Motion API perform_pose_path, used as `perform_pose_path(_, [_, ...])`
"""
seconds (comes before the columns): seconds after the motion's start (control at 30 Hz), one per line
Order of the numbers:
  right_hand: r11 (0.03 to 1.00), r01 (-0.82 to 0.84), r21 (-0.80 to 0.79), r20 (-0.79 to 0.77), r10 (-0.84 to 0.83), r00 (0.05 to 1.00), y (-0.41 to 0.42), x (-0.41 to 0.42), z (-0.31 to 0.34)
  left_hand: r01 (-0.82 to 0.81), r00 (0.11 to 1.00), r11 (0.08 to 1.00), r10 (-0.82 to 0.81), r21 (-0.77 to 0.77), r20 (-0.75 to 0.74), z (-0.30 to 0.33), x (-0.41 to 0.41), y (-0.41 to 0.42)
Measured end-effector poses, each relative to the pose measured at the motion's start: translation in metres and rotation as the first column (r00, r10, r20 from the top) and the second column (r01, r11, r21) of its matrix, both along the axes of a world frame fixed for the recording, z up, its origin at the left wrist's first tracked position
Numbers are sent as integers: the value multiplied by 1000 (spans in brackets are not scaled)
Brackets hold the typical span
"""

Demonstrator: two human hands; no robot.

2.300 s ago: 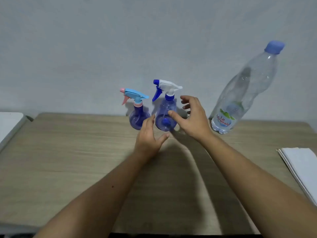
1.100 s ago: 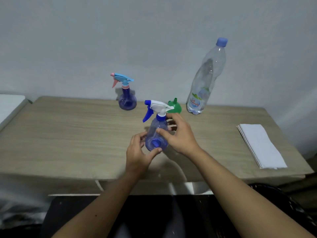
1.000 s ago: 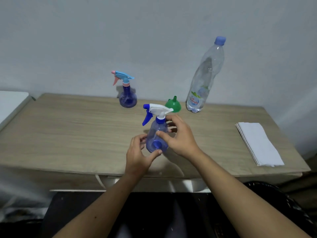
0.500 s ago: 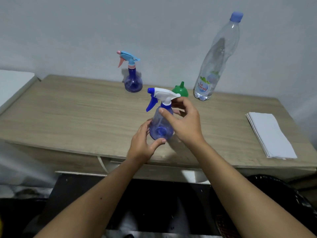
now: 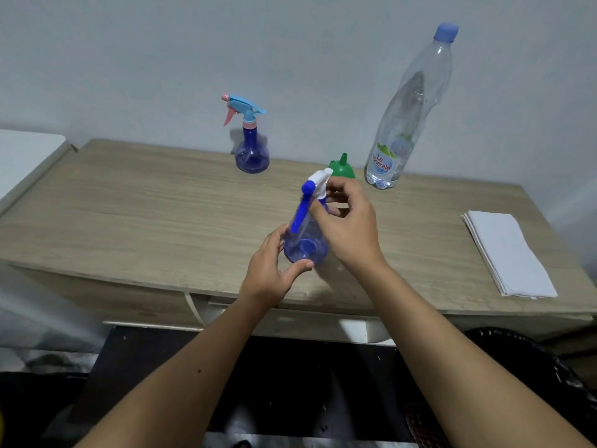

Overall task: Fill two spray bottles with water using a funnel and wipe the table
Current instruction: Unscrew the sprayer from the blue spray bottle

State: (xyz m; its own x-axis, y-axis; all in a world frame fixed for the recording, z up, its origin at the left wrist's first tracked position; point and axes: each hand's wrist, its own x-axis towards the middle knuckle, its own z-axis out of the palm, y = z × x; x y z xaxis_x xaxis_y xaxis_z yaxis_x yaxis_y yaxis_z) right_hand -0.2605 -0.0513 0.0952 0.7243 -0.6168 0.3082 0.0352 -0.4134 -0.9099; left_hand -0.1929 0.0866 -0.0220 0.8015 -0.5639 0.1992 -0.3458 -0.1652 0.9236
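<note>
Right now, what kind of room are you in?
Probably a plain room at home, though I can't be sure. There's a wooden table pushed against a bare wall, with household things on it: a water bottle, a green funnel and a folded white cloth.

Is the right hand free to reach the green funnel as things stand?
Probably not yet: the right hand grips the spray head of the near spray bottle. The green funnel stands just beyond it on the table, with nothing between.
</note>
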Motion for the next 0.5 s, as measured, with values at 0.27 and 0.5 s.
perform_pose_path(0.27, [999,-29,23,-2,29,1000,0,-8,2,5,1000,1000,-4,13,-8,0,0,1])
perform_pose_path(0.5, [1000,-21,5,-14,21,1000,-1,-5,7,2,1000,1000,-2,21,-25,-2,0,1])
